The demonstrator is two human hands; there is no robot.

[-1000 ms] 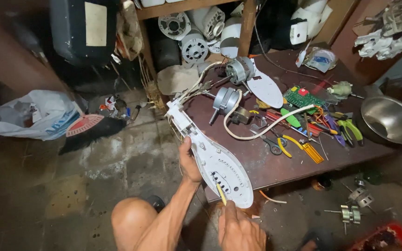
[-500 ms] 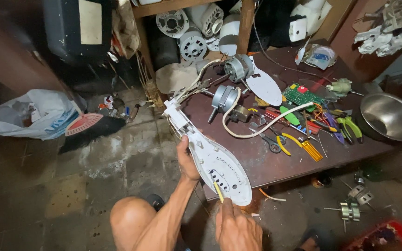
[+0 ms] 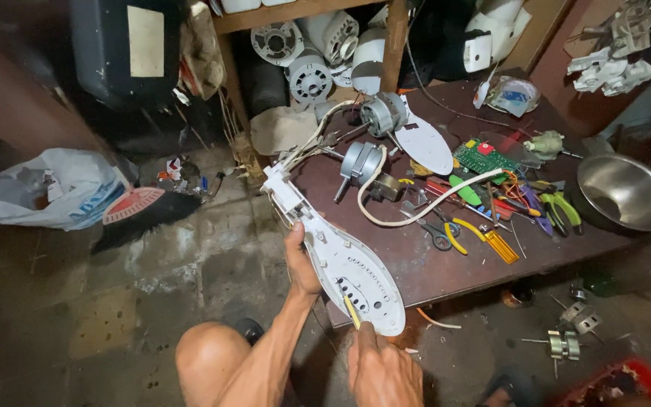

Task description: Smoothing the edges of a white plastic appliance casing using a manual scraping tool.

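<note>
- White plastic fan panel [image 3: 344, 265] is sticking out over the near edge of the dark brown table [image 3: 446, 267], tilted, with cables running from its far end.
- Left hand [image 3: 301, 260] is gripping the panel's left edge, fingers curled around it.
- Right hand [image 3: 382, 369] is holding a yellow-handled screwdriver [image 3: 352, 311], fingers closed on it, tip against the panel's near end.
- Table is carrying fan motors [image 3: 363, 162], a green circuit board [image 3: 484, 158], pliers [image 3: 559, 207], scissors [image 3: 435, 234] and a steel bowl [image 3: 627, 192].
- Wooden shelf [image 3: 303, 11] behind is holding more motors.
- Stained concrete floor [image 3: 114, 301] is showing a white plastic bag [image 3: 47, 192] at the left.
</note>
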